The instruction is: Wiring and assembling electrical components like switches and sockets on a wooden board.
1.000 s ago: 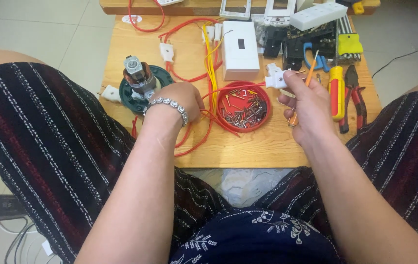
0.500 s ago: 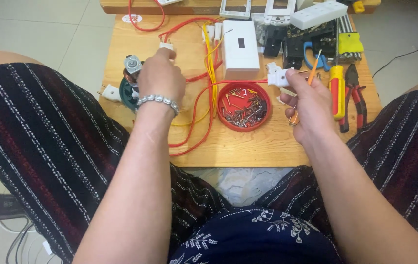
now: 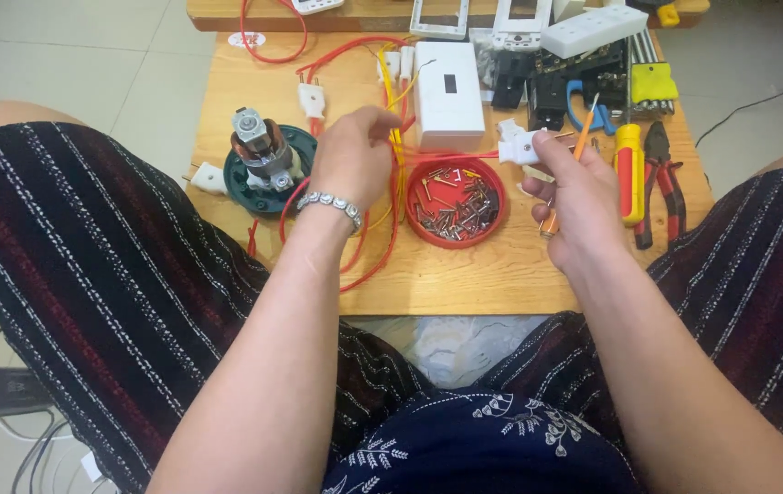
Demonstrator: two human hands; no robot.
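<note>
Head view showed the left hand (image 3: pixel 352 157) pinching one red wire (image 3: pixel 437 156); right hand (image 3: pixel 574 187) gripped one white plug (image 3: pixel 521 146) and one screwdriver (image 3: pixel 567 178) above the counter (image 3: pixel 465 274), beside one red dish (image 3: pixel 455 201) of screws.

The left hand (image 3: pixel 352 157) has moved right from the small motor on its green base, and its fingers now pinch the red and yellow wires (image 3: pixel 398 151). The right hand (image 3: pixel 574 192) has lifted the white plastic plug (image 3: pixel 521 146) slightly higher above the round red screw tray (image 3: pixel 499 206).
</note>
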